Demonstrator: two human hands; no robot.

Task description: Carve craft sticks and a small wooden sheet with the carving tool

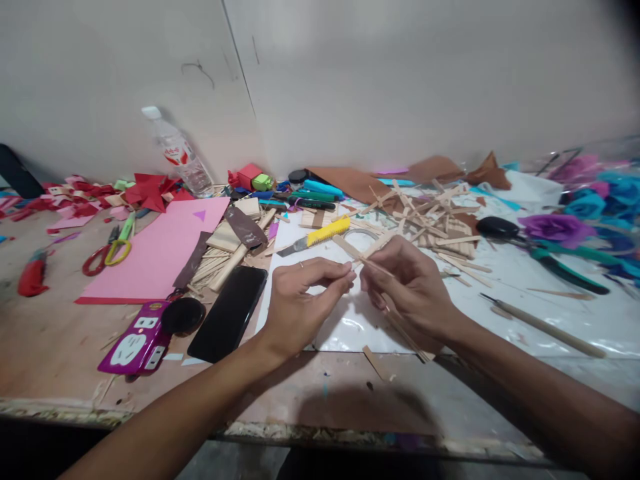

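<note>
My left hand (300, 297) and my right hand (407, 290) meet over a white sheet (350, 327) near the table's front edge. Both pinch thin wooden sticks (367, 257) that cross between the fingertips. A longer stick (405, 337) runs down under my right palm. Behind the hands lies a pile of wooden sticks (430, 217). A yellow utility knife (317, 237) rests just beyond my left hand.
A black phone (229, 312) and a purple power strip (137, 341) lie left of my left hand. Pink paper (160, 257), scissors (107, 250), a plastic bottle (177, 153), pliers (550, 257), paper flowers (557, 227) and a wooden rod (545, 327) surround the work spot.
</note>
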